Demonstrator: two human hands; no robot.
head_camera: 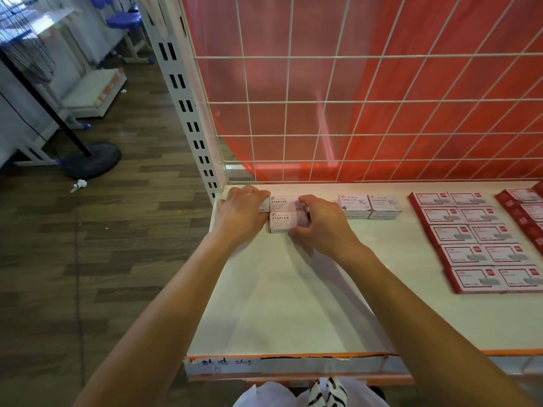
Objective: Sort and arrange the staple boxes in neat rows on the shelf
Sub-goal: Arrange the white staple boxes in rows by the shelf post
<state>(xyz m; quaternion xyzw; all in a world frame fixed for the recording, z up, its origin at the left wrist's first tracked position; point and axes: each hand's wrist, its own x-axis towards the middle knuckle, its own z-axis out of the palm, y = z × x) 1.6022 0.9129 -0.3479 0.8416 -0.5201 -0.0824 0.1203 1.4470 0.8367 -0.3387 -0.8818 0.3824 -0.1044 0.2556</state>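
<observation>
Nearest, below both wrists: bare white shelf, nothing on it on the near side of the grips.

Left grip: fingers curled over the left end of the back staple box, palm against that end. Something white shows under the fingers; cannot tell if it is another box.

Right grip: thumb on the near face of the front staple box, fingers arched over the right ends of both boxes. Closed on them, not lifting as far as visible.

Both boxes lie between the grips, labels up, long sides touching, in the shelf's far left corner.

Right of the right grip, apart: paper clip boxes, similar in colour. Well further right: red flat boxes in rows.

Beyond the grips: wire grid.

Risks, judged:
- Shelf's left edge lies just beside the left grip; a hard push from the right could send a box off it.
- Uneven pressure skews the pair.
- Look-alike paper clip boxes could get mixed in.
</observation>
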